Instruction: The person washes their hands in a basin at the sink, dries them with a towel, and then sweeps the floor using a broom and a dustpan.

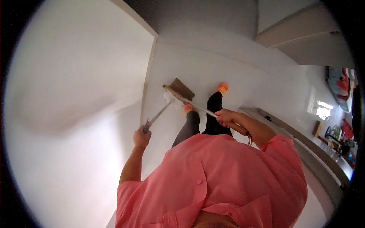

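Note:
My left hand (142,137) is closed around the dark grip of a long-handled dustpan, whose pole slopes down to a white pan (170,99) on the floor. My right hand (227,117) wraps the pale pole of a broom, with the brown handle end running back under my forearm. Brown bristles (183,89) of the broom spread on the floor just beyond the white pan. The broom head partly covers the pan, and I cannot tell whether they touch. Any sweepings in the pan are too small to make out.
A white wall (87,76) rises close on the left. My feet in orange shoes (222,89) stand on the pale floor (243,76) near the broom. On the right is a long counter or ledge (304,146) with assorted items beyond. A cabinet-like block (304,41) overhangs at upper right.

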Demonstrator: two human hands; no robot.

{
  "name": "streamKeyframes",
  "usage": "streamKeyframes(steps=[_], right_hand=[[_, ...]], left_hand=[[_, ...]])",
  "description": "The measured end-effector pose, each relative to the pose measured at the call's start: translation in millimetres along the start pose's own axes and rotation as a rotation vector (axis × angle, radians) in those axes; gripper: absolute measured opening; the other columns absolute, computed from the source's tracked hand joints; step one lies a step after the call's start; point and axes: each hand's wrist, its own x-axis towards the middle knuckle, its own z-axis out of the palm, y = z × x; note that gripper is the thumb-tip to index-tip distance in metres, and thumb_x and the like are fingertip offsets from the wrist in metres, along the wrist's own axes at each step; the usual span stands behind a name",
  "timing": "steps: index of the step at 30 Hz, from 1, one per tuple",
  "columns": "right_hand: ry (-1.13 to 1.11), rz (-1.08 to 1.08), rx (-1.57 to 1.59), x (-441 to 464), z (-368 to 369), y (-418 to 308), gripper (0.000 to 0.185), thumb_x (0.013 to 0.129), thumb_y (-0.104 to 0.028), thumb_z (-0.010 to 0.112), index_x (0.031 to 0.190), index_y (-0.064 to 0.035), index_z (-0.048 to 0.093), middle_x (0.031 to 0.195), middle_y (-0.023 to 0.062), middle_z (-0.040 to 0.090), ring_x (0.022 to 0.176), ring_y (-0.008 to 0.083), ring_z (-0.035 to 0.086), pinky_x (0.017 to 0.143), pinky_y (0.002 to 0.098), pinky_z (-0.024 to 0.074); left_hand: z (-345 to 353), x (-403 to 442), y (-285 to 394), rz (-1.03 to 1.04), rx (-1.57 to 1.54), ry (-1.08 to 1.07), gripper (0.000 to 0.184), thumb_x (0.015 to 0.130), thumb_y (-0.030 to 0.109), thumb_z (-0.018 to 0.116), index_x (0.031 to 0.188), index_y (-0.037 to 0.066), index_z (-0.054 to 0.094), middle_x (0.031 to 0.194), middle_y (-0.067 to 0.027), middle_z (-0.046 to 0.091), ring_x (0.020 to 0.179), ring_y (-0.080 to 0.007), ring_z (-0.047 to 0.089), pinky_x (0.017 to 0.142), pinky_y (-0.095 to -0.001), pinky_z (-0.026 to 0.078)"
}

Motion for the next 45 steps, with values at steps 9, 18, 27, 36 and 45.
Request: streamKeyframes(steps=[9,18,27,36,45], right_hand=[[0.013,-0.113,-0.032,-34,8,-4,0.007,0.076,-0.007,0.046,0.083,-0.0079,0.046,0.06,0.0008,0.044,0.044,0.0102,0.044,0.038,0.0274,0.0376],[0.249,-0.28,0.227,-142,-16,19,0.025,0.072,-0.017,0.05,0.09,-0.0041,0.062,0.062,0.0065,0.055,0.056,0.0152,0.054,0.047,0.0323,0.0409],[0.633,-0.379,0.587,-161,-40,82,0.037,0.082,-0.014,0.047,0.118,-0.0057,0.052,0.064,0.0033,0.052,0.052,0.0109,0.049,0.044,0.0277,0.0413],[0.931,-0.502,1.517,-93,30,73,0.011,0.075,-0.011,0.05,0.083,-0.0034,0.05,0.064,0.0068,0.05,0.046,0.016,0.049,0.04,0.0326,0.0414],[1.041,-0.563,1.777,-25,42,10,0.009,0.075,-0.008,0.051,0.084,-0.0047,0.053,0.062,0.006,0.051,0.044,0.0148,0.05,0.037,0.0298,0.0384]], left_hand=[[13,2,33,0.127,-0.077,-0.014,0.015,0.069,0.018,0.057,0.074,0.005,0.052,0.064,-0.0164,0.057,0.064,-0.0376,0.055,0.058,-0.0453,0.043],[12,76,147,0.396,-0.002,-0.043,0.015,0.067,0.016,0.058,0.074,0.005,0.051,0.067,-0.0188,0.057,0.065,-0.0395,0.056,0.059,-0.0459,0.043],[0,150,294,0.707,0.04,-0.081,0.011,0.068,0.012,0.056,0.069,0.003,0.051,0.062,-0.0157,0.057,0.057,-0.0337,0.055,0.056,-0.042,0.044],[-40,195,372,0.975,0.005,-0.215,0.013,0.066,0.011,0.055,0.07,-0.001,0.051,0.059,-0.0139,0.05,0.053,-0.0268,0.048,0.054,-0.0356,0.04],[-112,257,402,1.061,0.111,-0.423,0.014,0.068,0.011,0.056,0.077,0.001,0.058,0.059,-0.0096,0.052,0.053,-0.0194,0.046,0.053,-0.0325,0.039]])
